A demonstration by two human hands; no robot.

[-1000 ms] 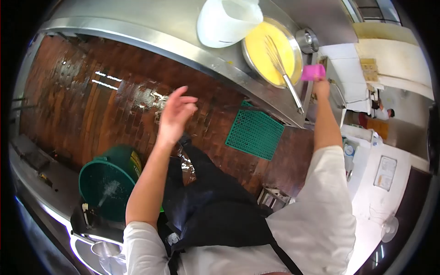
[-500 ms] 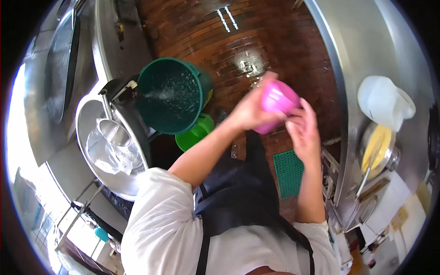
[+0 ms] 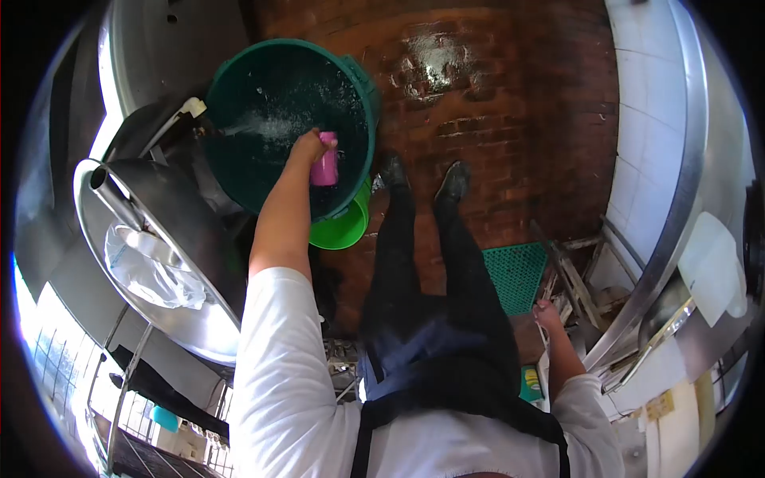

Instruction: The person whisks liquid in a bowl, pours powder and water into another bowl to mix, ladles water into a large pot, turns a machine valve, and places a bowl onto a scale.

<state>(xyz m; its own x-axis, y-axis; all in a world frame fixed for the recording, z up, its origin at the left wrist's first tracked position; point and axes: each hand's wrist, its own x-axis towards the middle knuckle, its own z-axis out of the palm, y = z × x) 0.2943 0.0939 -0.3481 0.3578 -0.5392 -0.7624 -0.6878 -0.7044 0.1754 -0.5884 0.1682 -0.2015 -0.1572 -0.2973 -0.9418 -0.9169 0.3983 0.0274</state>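
Observation:
My left hand (image 3: pixel 309 147) is closed around the upper end of a pink plastic cup (image 3: pixel 324 169). It holds the cup inside the mouth of a large dark green bin (image 3: pixel 370 103). A jet of water (image 3: pixel 271 127) runs into the bin from the left, and the water surface is churned up. Down by my right side hangs my right hand (image 3: pixel 547 315), its fingers curled in, with nothing visible in them. A bright green bucket (image 3: pixel 343 229) stands against the near side of the bin, partly hidden by it.
Left of the bin is a steel basin (image 3: pixel 92 211) with a clear plastic bag (image 3: pixel 147 275) in it. A steel counter (image 3: pixel 692 143) runs along the right, with a white plastic jug (image 3: pixel 712 267). A green mat (image 3: pixel 514 275) lies on the wet brick floor (image 3: pixel 510 119).
The pink cup has moved left from between both hands into the bin, carried by my left hand. My right hand has let go and dropped to my side. The view has shifted.

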